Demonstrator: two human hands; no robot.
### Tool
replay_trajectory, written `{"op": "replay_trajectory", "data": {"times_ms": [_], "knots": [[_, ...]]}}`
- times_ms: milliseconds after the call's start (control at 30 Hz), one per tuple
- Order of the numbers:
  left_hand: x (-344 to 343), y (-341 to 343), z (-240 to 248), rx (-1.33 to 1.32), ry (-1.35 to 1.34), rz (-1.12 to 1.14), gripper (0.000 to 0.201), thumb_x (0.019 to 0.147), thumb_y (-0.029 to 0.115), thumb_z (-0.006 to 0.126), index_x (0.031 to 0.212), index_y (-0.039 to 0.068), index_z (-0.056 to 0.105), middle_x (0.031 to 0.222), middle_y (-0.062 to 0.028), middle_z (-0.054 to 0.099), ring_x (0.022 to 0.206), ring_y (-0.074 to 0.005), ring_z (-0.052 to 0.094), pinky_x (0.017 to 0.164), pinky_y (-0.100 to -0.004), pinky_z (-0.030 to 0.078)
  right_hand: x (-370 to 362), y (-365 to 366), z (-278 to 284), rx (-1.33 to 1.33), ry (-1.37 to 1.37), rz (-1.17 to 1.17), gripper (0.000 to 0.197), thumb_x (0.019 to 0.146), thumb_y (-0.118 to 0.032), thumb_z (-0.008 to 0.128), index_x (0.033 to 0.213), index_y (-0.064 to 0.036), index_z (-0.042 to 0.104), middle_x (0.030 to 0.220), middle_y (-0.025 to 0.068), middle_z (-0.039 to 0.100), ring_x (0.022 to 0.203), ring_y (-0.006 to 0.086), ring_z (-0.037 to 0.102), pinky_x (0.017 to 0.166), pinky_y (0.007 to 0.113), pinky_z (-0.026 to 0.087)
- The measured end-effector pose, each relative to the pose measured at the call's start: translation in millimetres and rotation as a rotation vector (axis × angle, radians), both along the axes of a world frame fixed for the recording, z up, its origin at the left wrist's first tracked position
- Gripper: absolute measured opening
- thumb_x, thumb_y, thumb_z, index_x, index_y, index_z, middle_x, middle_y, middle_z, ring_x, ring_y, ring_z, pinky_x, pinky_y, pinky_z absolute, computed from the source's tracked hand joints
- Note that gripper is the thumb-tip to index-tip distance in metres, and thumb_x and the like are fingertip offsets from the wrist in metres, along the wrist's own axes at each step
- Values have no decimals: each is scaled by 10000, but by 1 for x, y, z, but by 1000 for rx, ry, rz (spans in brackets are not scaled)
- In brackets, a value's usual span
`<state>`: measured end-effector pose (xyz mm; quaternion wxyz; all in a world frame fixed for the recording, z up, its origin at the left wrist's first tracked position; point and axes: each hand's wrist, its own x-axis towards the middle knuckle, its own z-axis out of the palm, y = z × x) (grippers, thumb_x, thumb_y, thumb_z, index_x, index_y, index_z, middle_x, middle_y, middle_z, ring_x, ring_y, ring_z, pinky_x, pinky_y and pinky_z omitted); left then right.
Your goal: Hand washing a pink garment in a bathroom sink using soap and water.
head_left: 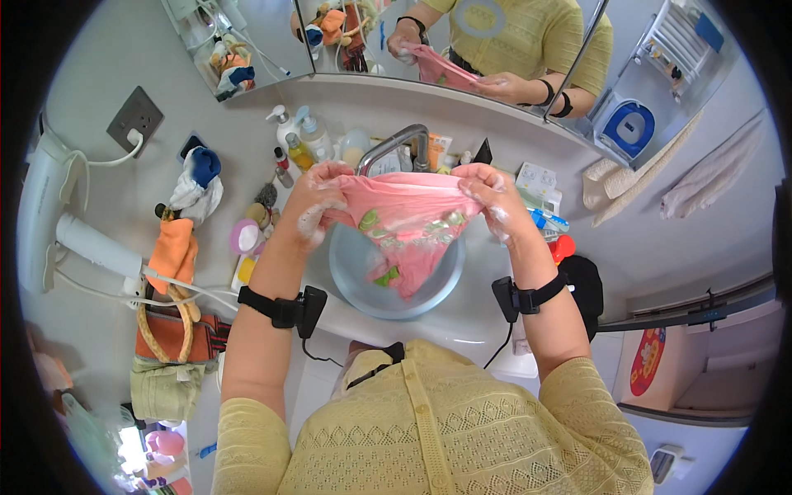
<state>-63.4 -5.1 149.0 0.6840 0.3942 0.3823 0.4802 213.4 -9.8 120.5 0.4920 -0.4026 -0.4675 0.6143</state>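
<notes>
— Holding anything, those hands?

— Both. The left hand (pixel 318 198) and the right hand (pixel 492 198) each grip a top corner of a pink cloth (pixel 406 227), fingers curled and clamped on the fabric. Soap foam clings to both hands.

— Where is the cloth?

— Stretched between the hands, hanging over a round basin (pixel 360 280). Its lower tip dips down inside the basin. It has green and pale patterns on it and looks wet.

— And the basin?

— Sitting in a white sink (pixel 462 326), right under a curved metal tap (pixel 396 140).

— What's around it?

— Bottles (pixel 301 140) stand behind the sink on the left, with small jars close by. An orange cloth (pixel 173 252) hangs at the far left, with a blue and white bundle above it, and a socket (pixel 136 120) sits on the wall with a white plug in it. Right of the tap are small packets and a red item (pixel 561 247).

— Anything on the wrists?

— A black band with a small black box on each wrist, a cable trailing from each.

— Above?

— A mirror (pixel 272 33) showing the same person in a yellow knit top, hands on the pink cloth. Towels (pixel 709 169) hang on the right wall.
</notes>
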Motion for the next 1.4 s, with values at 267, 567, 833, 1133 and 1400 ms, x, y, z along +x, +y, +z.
{"op": "replay_trajectory", "data": {"times_ms": [267,567,833,1133,1400], "knots": [[-12,6,-15,193,423,-48,244,668,-24,535,911,-4,550,864,-63,584,752,-122,567,675,-227,462,-1,-3,13,148,-44,-96,180,788,-94,563,933,12,581,808,26,579,738,79,509,666,200,397],[51,-7,-12,234,322,3,331,727,84,611,1035,-7,529,938,-50,580,852,-102,549,731,-228,441,-52,-14,16,263,-588,248,244,749,-143,619,946,-3,589,818,28,599,706,82,533,636,208,421],[46,-14,-6,180,171,-406,442,726,143,663,1096,-36,502,999,-86,578,903,-138,558,796,-255,443,-53,-4,22,9,229,99,148,776,-78,585,891,16,587,849,37,588,769,118,563,694,250,457],[41,-25,-50,175,319,-615,438,713,169,669,1085,-12,529,975,-55,587,886,-111,544,791,-257,429,-42,-1,39,92,397,10,131,816,-124,533,885,-12,541,766,63,577,706,170,577,673,296,479],[17,-22,-74,82,535,-417,345,658,134,696,949,-15,585,862,-37,589,787,-103,546,716,-240,427,-7,-6,14,96,21,-97,160,764,-177,628,785,-107,485,591,11,455,477,109,437,445,253,373]]}}
